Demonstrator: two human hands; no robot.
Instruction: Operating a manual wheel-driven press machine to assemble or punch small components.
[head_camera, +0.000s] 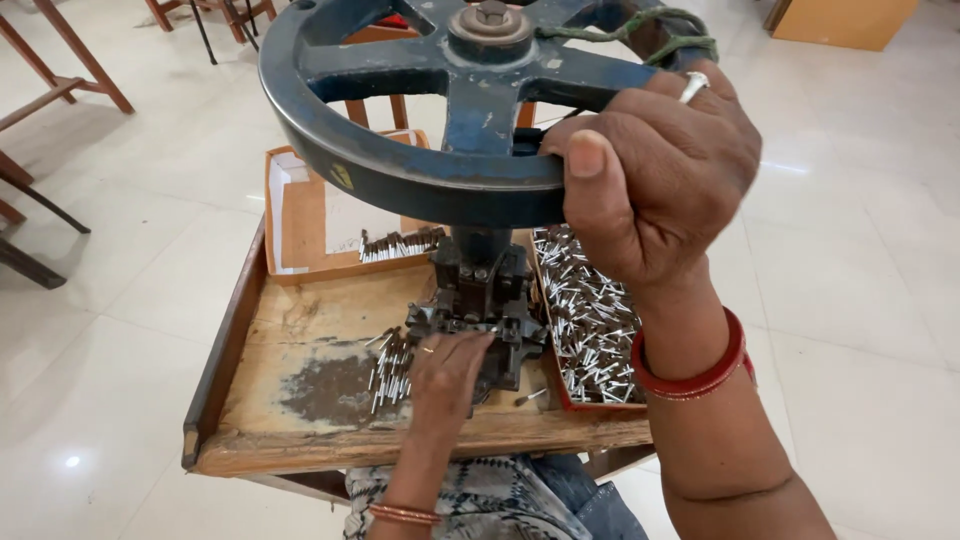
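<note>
Small dark press block (478, 300) at the middle of the wooden tray table (300, 440), directly under the big blue handwheel (400, 180). Left hand (445, 375) laid on the near face of the block, fingers curled down at the die; whether a pin sits pinched there, impossible to tell. Right hand (655, 180) closed in a full fist around the near rim of the wheel, ring and red bangle showing. Judged as mid-run: 1 short row of finished-looking dark pieces (400, 243) lined up in the cardboard box (300, 215) at far left, a small loose cluster of pins (390, 365) just left of the block, and a red-edged tray (590, 320) on the right heaped with shiny pins, so far more left than done. Raised wooden lip along the left edge of the table, near edge worn and low. Open tiled floor to left and right, wooden furniture legs well apart at far left.
</note>
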